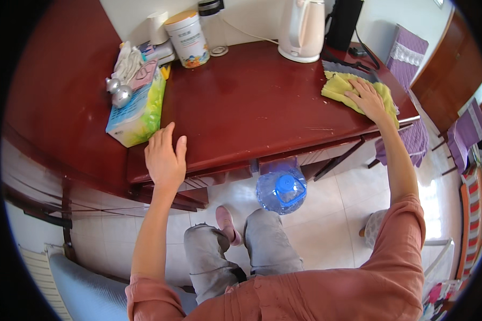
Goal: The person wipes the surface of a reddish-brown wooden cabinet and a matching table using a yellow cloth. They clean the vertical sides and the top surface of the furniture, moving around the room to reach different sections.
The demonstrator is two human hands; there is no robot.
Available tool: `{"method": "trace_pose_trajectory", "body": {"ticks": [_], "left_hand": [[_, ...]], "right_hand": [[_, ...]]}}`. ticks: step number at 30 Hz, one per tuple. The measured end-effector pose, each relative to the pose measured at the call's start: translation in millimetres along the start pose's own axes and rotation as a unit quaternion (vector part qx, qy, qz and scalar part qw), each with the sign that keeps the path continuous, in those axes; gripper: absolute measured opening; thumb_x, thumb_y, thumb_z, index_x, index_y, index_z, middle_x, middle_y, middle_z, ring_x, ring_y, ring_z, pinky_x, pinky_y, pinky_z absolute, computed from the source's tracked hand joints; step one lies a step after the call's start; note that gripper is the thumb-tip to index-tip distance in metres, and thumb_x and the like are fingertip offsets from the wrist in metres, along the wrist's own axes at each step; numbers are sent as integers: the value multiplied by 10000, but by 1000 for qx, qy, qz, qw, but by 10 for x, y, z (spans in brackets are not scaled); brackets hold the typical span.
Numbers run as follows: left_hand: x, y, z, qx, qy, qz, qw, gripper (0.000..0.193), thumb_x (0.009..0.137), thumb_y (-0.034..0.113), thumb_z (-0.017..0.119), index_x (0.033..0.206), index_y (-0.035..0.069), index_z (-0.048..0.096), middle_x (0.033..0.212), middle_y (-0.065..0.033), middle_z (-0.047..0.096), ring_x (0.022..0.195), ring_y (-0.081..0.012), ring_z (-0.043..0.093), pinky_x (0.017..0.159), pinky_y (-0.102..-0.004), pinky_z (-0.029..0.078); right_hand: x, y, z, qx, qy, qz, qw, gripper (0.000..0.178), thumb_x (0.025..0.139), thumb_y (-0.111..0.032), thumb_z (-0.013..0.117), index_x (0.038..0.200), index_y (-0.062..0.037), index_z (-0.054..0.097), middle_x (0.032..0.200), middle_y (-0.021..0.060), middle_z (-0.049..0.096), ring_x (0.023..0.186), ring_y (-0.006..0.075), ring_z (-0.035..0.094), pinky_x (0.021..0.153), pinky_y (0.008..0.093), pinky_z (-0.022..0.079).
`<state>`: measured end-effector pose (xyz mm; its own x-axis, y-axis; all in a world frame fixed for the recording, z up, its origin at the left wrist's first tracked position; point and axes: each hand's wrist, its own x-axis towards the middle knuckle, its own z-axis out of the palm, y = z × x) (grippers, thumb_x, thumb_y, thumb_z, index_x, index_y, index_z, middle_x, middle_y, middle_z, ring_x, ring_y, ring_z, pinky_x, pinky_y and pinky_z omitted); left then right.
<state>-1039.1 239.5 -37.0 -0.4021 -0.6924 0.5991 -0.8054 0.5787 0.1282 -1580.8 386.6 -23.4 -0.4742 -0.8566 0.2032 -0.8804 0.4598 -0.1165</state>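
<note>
My left hand (166,158) rests at the front edge of the dark red desk (241,101), its fingers stretched out and holding nothing. Just beyond its fingertips lies a green and blue tissue pack (150,101). A silver knobbed object (122,95) sits against the pack's top. On the right end of the desk, my right hand (370,100) lies flat on a yellow cloth (340,90), fingers extended and pressing it to the surface. The palm covers part of the cloth, whose edge reaches the desk's right corner. A grey cloth (343,68) shows behind the yellow one.
Along the wall stand a white tub (188,40) with an orange lid, a glass bottle (214,32), a white cup (158,27) and an electric kettle (302,29). Below the desk front is a large blue water bottle (281,191). Purple-covered chairs (407,56) stand at right.
</note>
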Motion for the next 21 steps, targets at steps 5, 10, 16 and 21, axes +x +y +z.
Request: {"method": "trace_pose_trajectory", "body": {"ticks": [5,10,16,21], "left_hand": [[37,-4,-13,3,19,12,1000,445,988,343,597,1335,66,582,1238,-121,636,1184,-319,578,983,-461,447],[14,-58,-67,-21,10,6,1000,450,989,327,592,1349,58,571,1259,-129,633,1196,-335,572,987,-473,444],[-16,-92,-54,-56,40,10,998,465,960,301,622,1351,56,568,1269,-125,629,1208,-323,578,986,-468,446],[-29,-91,-48,-81,64,13,995,475,942,279,650,1359,67,567,1273,-119,632,1239,-299,578,1009,-456,437]], "right_hand": [[-118,-494,49,-10,-42,-59,997,777,981,-651,436,1580,-159,381,1675,90,284,1549,339,227,1236,552,185],[-169,-1557,113,26,-60,-146,987,791,980,-642,447,1569,-117,384,1669,113,287,1548,342,216,1249,522,163],[398,-3001,473,53,-44,-176,982,771,976,-646,456,1563,-149,401,1668,124,286,1534,370,233,1235,516,188],[684,-4106,691,66,-41,-192,978,754,979,-645,449,1558,-163,402,1669,126,282,1532,396,221,1225,546,189]]}}
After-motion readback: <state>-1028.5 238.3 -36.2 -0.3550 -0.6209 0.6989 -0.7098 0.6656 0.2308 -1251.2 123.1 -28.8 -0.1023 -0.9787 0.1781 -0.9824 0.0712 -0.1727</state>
